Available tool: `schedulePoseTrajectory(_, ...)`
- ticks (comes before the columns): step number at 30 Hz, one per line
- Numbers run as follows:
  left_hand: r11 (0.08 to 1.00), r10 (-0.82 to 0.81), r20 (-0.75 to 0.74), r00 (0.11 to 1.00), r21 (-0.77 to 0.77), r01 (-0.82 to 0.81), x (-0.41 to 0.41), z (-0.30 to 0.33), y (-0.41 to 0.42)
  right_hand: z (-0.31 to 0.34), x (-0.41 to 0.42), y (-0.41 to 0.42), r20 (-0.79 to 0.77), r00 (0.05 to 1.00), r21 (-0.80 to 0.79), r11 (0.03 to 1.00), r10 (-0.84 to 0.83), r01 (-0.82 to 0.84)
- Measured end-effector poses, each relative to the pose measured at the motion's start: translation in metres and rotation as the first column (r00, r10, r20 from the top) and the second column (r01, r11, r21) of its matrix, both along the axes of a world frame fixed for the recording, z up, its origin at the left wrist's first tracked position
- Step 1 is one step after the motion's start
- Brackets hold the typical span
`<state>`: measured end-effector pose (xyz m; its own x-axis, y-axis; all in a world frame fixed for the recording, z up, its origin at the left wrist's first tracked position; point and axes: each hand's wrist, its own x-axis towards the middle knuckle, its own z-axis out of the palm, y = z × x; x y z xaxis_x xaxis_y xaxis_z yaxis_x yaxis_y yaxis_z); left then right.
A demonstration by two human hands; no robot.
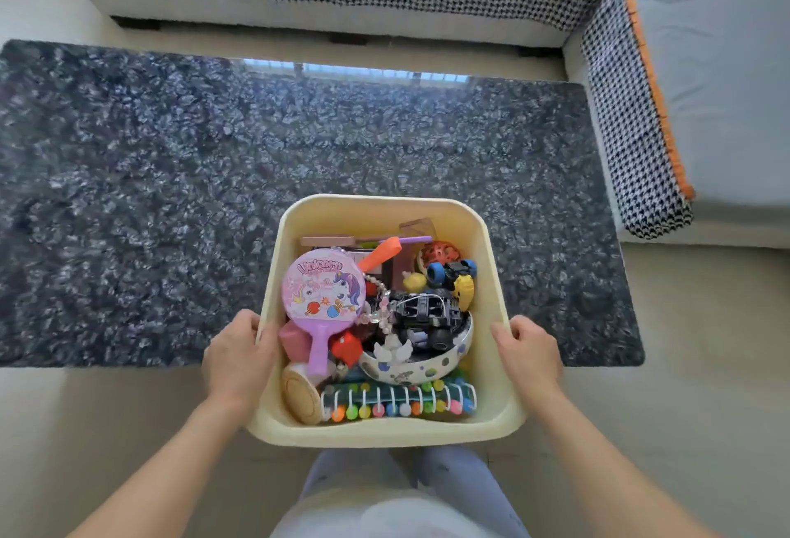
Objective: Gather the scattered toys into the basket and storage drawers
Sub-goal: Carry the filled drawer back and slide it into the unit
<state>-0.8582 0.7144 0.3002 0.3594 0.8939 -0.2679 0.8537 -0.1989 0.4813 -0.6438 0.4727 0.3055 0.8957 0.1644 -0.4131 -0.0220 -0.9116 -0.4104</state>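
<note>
Left hand (237, 360) fingers: curl over the basket (384, 430) rim, tips hidden inside.
Right hand (530, 356) fingers: wrapped on the rim, tips out of sight behind the wall.
Basket bottom: buried under toys; lower layers cannot be made out.
Brown pieces (412, 226) at the basket's far side: half covered, kind unclear.
Round wooden disc (299, 394): partly hidden by the pink paddle (322, 296).
Rug (171, 195): left end cut by the frame edge.
Sofa (705, 67): cropped at top and right.
Legs (397, 495): cut off at the bottom edge.
</note>
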Motion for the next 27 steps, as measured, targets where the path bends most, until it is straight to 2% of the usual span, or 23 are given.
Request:
schedulePoseTrajectory(6,0.961,-0.276,0.072,0.958,-0.004,0.277,0.035,0.032,-0.014,0.026,-0.031,-0.068,-0.025,0.981,-0.036,0.981,-0.192,0.191)
schedulePoseTrajectory(12,0.863,-0.496,0.142,0.856,-0.025,0.504,0.051,0.050,-0.072,0.057,-0.097,-0.156,0.047,0.914,0.009,0.915,-0.403,0.404)
schedulePoseTrajectory(16,0.764,-0.630,0.183,0.755,-0.030,0.645,0.061,0.067,-0.120,0.072,-0.152,-0.209,0.084,0.816,0.086,0.820,-0.572,0.566)
schedulePoseTrajectory(18,0.689,-0.704,0.213,0.677,-0.021,0.724,0.068,0.079,-0.154,0.079,-0.184,-0.242,0.094,0.726,0.134,0.731,-0.681,0.669)
schedulePoseTrajectory(21,0.583,-0.791,0.243,0.562,0.022,0.812,0.075,0.101,-0.207,0.088,-0.224,-0.289,0.128,0.629,0.190,0.641,-0.767,0.744)
schedulePoseTrajectory(27,0.419,-0.864,0.323,0.387,0.036,0.907,0.058,0.136,-0.340,0.121,-0.305,-0.402,0.188,0.472,0.233,0.506,-0.861,0.831)
